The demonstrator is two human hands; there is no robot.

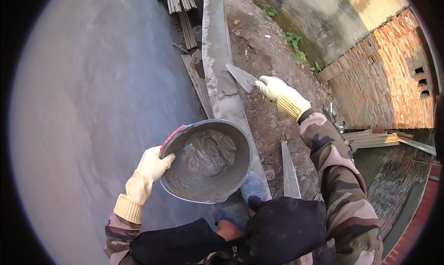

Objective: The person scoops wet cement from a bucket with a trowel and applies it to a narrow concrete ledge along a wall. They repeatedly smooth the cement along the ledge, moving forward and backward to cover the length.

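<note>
Right hand [272, 87], in a cream rubber glove with a ribbed yellow cuff: fingers clamped around the handle of a pointed steel trowel [241, 77], whose blade lies tilted with its tip on the top face of a narrow cement kerb [221, 66], touching a fresh grey mortar patch [226, 85] there. Left hand [155, 165], same glove type: fingers closed over the left rim of a round grey mortar pan [208, 161], thumb on the red-edged lip; pan held tilted above the kerb's near end, wet mortar [206, 155] pooled inside, mostly on its floor. Both forearms in camouflage sleeves [335, 172], entering from the lower edge. Below the pan: dark trousers at the knees and a blue shoe [253, 186] resting on the kerb. Left of the kerb: a broad smooth grey cement slab [101, 94]. Along the kerb's left edge: weathered wooden battens [196, 82], more stacked at its far end. Right of the kerb: bare soil strewn with rubble, a grey board [289, 170] lying on it near the shoe. Far right: a red brick wall [388, 75] meeting a stained rendered wall, small weeds at its foot.
</note>
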